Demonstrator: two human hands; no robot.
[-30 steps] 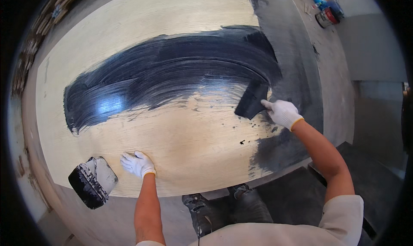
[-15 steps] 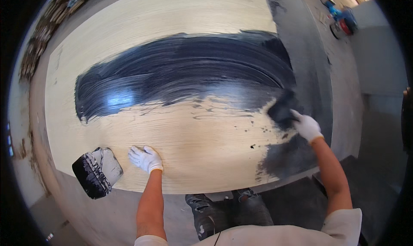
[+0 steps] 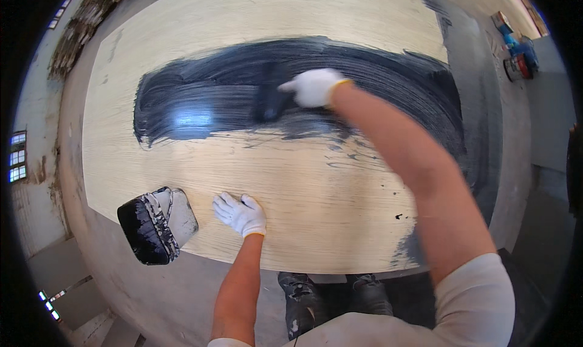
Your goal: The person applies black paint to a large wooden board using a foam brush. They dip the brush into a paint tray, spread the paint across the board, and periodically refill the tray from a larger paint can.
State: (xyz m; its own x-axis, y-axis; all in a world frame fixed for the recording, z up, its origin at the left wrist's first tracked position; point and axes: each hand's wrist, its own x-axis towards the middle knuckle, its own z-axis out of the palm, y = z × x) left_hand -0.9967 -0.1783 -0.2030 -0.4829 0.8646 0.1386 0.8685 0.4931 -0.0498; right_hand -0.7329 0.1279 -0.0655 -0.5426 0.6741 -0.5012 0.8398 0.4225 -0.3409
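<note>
A large pale wood-grained board (image 3: 328, 231) lies in front of me, with a broad band of wet, dark paint (image 3: 388, 74) across its middle. My right hand (image 3: 314, 87), in a white glove, grips a wide, dark-coated paint brush (image 3: 271, 95). The brush rests on the painted band near its centre and is blurred by motion, so its bristles and handle are unclear. My left hand (image 3: 242, 214), also gloved in white, lies flat with fingers spread on the bare near part of the board. Left of it, a paint-smeared tray (image 3: 189, 216) holding black paint sits at the near-left edge.
A dark-stained grey strip (image 3: 483, 104) runs along the board's right side. Beyond it, on the floor, stand a paint bucket (image 3: 517, 68) and blue items. Stacked wood pieces (image 3: 79, 46) line the far left. Dark spots dot the board at the near right.
My right hand has swept the brush left and away from me, from the board's right end to the middle of the painted band. My left hand stays flat. The view has shifted slightly.
</note>
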